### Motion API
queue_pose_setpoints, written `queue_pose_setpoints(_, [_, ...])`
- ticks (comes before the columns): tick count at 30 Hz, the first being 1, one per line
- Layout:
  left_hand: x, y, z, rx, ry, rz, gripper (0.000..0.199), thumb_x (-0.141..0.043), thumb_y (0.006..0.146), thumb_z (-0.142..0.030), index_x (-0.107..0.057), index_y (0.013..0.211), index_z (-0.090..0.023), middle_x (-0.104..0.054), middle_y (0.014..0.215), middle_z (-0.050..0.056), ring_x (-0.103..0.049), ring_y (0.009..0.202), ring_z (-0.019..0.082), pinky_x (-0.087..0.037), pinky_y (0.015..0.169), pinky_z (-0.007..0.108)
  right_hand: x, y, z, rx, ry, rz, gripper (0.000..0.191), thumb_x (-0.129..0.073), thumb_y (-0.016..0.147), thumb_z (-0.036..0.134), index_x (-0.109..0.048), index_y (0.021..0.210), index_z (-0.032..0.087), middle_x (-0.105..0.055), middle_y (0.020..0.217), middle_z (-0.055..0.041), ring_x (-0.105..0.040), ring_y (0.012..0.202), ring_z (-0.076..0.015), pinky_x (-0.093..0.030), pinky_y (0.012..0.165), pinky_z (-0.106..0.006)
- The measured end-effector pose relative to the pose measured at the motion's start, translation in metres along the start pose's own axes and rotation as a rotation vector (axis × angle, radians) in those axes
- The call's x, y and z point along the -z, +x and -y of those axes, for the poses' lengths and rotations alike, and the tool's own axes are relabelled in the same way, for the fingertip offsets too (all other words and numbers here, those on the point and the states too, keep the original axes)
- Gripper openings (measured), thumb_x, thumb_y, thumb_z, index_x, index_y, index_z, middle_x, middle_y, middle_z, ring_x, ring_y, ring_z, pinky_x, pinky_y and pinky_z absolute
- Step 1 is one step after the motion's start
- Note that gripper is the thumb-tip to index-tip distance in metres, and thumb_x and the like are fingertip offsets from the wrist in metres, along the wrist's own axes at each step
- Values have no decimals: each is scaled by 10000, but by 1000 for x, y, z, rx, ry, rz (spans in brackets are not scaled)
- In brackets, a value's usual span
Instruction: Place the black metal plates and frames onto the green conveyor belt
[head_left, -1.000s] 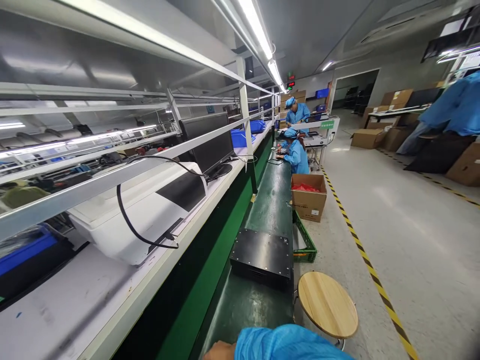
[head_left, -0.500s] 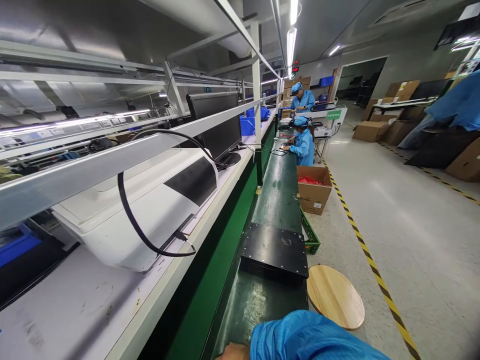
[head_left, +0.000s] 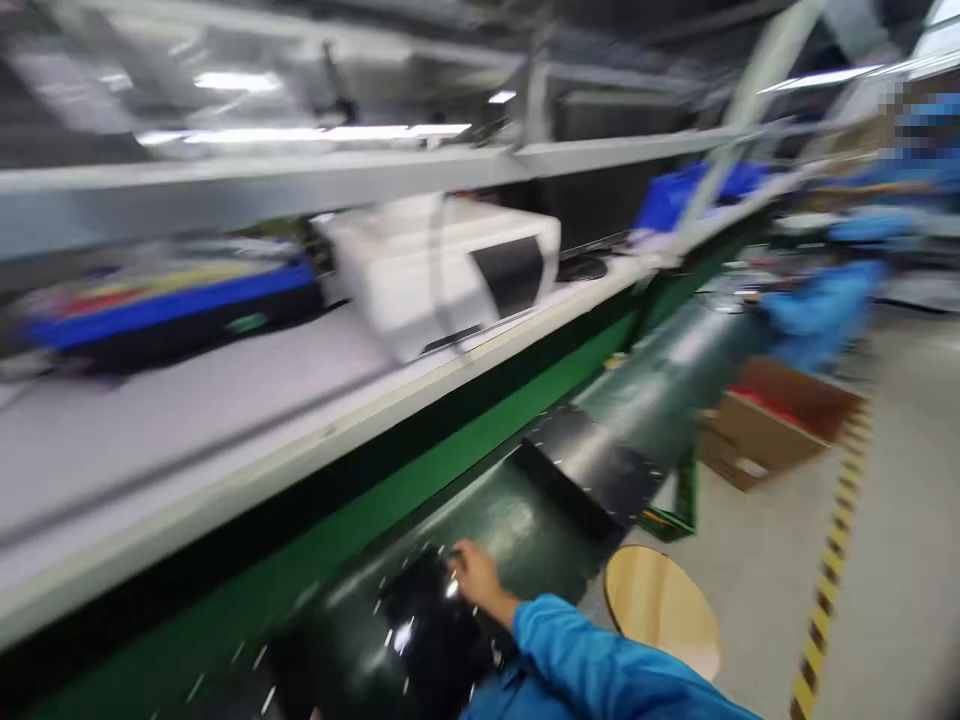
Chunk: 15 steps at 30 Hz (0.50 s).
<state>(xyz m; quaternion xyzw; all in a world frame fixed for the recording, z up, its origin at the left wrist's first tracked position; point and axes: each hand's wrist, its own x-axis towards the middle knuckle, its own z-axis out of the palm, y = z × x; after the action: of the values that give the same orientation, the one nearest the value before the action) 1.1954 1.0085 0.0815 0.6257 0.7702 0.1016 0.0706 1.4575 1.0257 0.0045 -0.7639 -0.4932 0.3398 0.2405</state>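
Note:
My right hand (head_left: 478, 578), in a blue sleeve, is at the far right edge of a glossy black panel (head_left: 427, 610) low in the view. Its fingers curl over that edge, though motion smears the detail. Bright screw-like dots line the panel, which lies on or just over the dark green conveyor belt (head_left: 495, 515). A sliver of skin at the bottom edge may be my left hand (head_left: 316, 713); its fingers are hidden. Farther along the belt rests a black flat box (head_left: 600, 460) with dots along its rim.
A white machine (head_left: 435, 270) and a blue tray (head_left: 172, 310) stand on the shelf (head_left: 315, 365) at left. To the right are a round wooden stool (head_left: 664, 610), a green crate (head_left: 679, 510) and a cardboard box (head_left: 772, 420). Co-workers in blue (head_left: 821, 310) sit farther along.
My view has swung left and down, blurring the picture. My right hand has come fully into sight, now at the glossy black panel, which was out of view before.

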Motion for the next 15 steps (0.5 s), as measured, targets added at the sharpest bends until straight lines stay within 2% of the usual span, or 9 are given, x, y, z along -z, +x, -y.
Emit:
queue_pose_setpoints(2, [12,-37,32,243,78,-55,592,-780,772,-545,-690,1353,-475,-595,1570,101,-467,1474,522,-481,975,737,7,-22,-11,45,27,48,243,-514,966,228,-740,1050,193,-796,1056,-99,-737,1005,-233,-525,938,-326])
queue_pose_setpoints(3, [18,-50,43,344,119,-77,670,-735,811,-555,-643,1450,-378,-523,1627,171,-370,1543,516,-455,1047,726,7,-24,-14,79,49,81,245,-513,973,278,-740,997,188,-793,1015,-98,-732,952,-233,-528,906,-328])
queue_pose_setpoints(4, [21,-57,52,416,163,-99,735,-675,872,-523,-572,1538,-231,-438,1666,253,-300,1589,487,-416,1141,680,2,-22,-14,108,65,122,266,-519,975,341,-737,967,189,-785,964,-94,-722,897,-234,-530,868,-331])
queue_pose_setpoints(5, [24,-60,59,416,204,-89,751,-620,927,-448,-502,1581,-99,-395,1664,321,-301,1590,477,-384,1194,641,-5,-18,-12,129,78,184,301,-525,971,403,-736,959,188,-773,905,-89,-705,835,-232,-532,821,-331])
queue_pose_setpoints(6, [26,-58,65,410,224,-75,736,-592,948,-367,-461,1599,-49,-393,1655,341,-319,1585,459,-352,1230,611,-15,-16,-8,138,92,243,344,-537,959,466,-736,967,185,-755,849,-80,-684,776,-229,-530,770,-330])
queue_pose_setpoints(10, [42,-50,71,408,160,-61,731,-603,922,-214,-445,1616,-47,-415,1665,295,-361,1570,428,-293,1278,567,-47,-31,27,173,155,437,463,-595,902,608,-742,980,176,-699,740,-46,-614,659,-202,-507,666,-312])
queue_pose_setpoints(13, [79,-68,68,373,-31,-68,639,-560,928,-141,-540,1561,-54,-545,1579,266,-507,1481,393,-398,1223,493,-51,-58,60,240,223,556,455,-617,894,605,-756,964,178,-709,766,-49,-618,684,-193,-514,683,-313])
queue_pose_setpoints(15, [111,-84,73,369,-199,-105,542,-563,969,-210,-631,1491,-85,-706,1375,257,-661,1298,386,-496,1112,476,-51,-76,80,317,300,583,459,-653,881,604,-772,1020,184,-743,854,-65,-648,763,-204,-538,755,-335])
